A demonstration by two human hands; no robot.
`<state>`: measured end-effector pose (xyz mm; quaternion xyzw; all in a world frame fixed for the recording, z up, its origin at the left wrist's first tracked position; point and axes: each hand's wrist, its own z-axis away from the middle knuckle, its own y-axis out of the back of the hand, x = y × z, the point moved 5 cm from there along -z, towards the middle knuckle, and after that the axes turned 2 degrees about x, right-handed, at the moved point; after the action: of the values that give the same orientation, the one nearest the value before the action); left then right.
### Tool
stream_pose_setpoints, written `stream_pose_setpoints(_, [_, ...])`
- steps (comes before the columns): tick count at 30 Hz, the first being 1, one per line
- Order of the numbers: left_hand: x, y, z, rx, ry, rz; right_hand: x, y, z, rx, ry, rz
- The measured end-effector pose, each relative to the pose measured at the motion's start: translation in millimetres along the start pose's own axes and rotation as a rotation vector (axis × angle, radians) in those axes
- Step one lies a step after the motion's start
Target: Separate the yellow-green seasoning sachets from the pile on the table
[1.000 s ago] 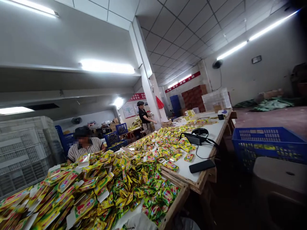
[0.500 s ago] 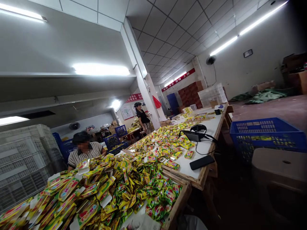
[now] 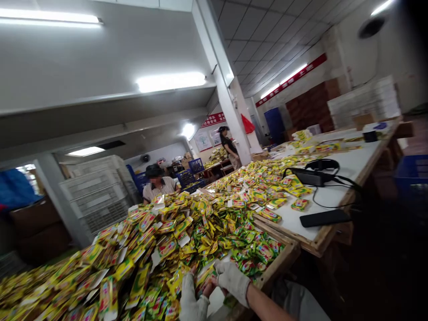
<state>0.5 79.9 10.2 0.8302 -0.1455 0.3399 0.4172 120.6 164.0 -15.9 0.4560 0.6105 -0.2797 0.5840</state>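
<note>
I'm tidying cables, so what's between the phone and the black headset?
In the head view, a thin black cable curves across the white tabletop between the black headset and the phone.

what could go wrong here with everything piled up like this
The loose heap of yellow cartons could slide down onto the left hand, which is right beside it. Green pouches lie close to the wooden rim near the right hand, so a sweep of that arm might knock some off. The black phone-like device lies near the edge of the white table and might get bumped to the floor.
</note>
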Motion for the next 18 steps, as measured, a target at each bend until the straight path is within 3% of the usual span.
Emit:
stream_pose_setpoints(3, [-3.4,-2.5,3.6,-0.15,0.229,0.366,8.2,-7.9,-5.6,-0.07,-0.042,0.03])
stream_pose_setpoints(5, [-4.0,-4.7,4.2,-0.199,0.296,0.54,9.9,-6.2,-6.8,-0.045,-0.065,-0.002])
stream_pose_setpoints(8, [-8.7,-4.1,4.0,-0.157,0.326,0.627,8.4,-1.7,-4.6,0.007,-0.088,-0.066])
stream_pose_setpoints(12, [-11.2,-6.5,3.5,-0.196,0.28,0.588,6.2,-7.2,4.5,-0.076,-0.084,-0.003])
stream_pose_setpoints(14, [-16.5,-3.3,-0.7,-0.134,0.255,0.559,8.5,-11.0,10.3,-0.104,-0.111,0.065])
stream_pose_setpoints(18, [-50.8,13.6,-10.5,0.207,0.412,0.597,-6.4,-6.5,7.5,-0.174,-0.004,0.125])
